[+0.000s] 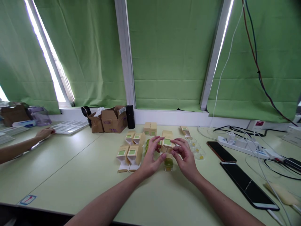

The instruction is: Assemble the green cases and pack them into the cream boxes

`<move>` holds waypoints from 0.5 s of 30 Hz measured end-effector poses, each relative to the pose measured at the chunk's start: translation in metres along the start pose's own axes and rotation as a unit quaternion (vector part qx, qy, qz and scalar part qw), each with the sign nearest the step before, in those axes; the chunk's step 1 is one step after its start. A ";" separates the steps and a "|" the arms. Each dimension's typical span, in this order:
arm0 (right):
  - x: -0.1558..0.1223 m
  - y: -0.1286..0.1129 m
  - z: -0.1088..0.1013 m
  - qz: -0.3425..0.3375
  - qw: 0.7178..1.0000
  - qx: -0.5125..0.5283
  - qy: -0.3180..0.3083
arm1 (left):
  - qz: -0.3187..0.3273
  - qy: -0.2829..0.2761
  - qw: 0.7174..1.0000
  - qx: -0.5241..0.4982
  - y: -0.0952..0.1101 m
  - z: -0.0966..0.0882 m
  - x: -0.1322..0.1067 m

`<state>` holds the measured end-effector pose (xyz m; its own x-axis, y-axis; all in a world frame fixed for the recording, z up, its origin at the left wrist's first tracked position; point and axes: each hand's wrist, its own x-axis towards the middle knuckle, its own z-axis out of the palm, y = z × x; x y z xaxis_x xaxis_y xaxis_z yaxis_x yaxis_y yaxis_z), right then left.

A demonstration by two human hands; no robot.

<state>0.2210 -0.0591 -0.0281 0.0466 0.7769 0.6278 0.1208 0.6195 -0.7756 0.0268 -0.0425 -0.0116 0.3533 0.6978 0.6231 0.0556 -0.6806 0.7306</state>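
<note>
A small cream cardboard box [167, 142] with a green label is held between my two hands, its flap standing up at the back. My left hand [150, 160] grips its left side with fingers and thumb bent. On the opposite side, my right hand [186, 160] pinches the box. Just below it a small clear jar with green contents [168, 164] stands on the table; whether box and jar touch is unclear. Several similar boxes with open flaps [133, 153] stand to the left. Green items [147, 145] are partly hidden behind my left hand.
Behind are two upright boxes [150, 128] and a flattened one [186, 132]. Clear plastic pieces [198, 153], two phones [249, 185] and a cabled power strip [242, 146] lie right. A brown carton [114, 119] stands back left; another person's hand [45, 133] touches a white tray [70, 127].
</note>
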 end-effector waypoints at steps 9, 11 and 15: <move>-0.003 -0.005 -0.002 -0.016 0.999 0.002 -0.041 | -0.013 0.024 0.999 -0.038 -0.001 0.002 0.001; -0.004 -0.005 -0.002 -0.023 0.999 -0.001 -0.045 | -0.012 0.025 0.999 -0.045 -0.001 0.002 0.001; -0.004 -0.004 -0.002 -0.034 0.998 -0.008 -0.051 | -0.014 0.030 0.998 -0.048 -0.001 0.003 0.002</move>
<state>0.2227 -0.0651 -0.0278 -0.0628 0.7416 0.6678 0.1366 0.6693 -0.7304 0.0302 -0.0413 -0.0117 0.2956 0.7306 0.6154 -0.0256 -0.6379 0.7697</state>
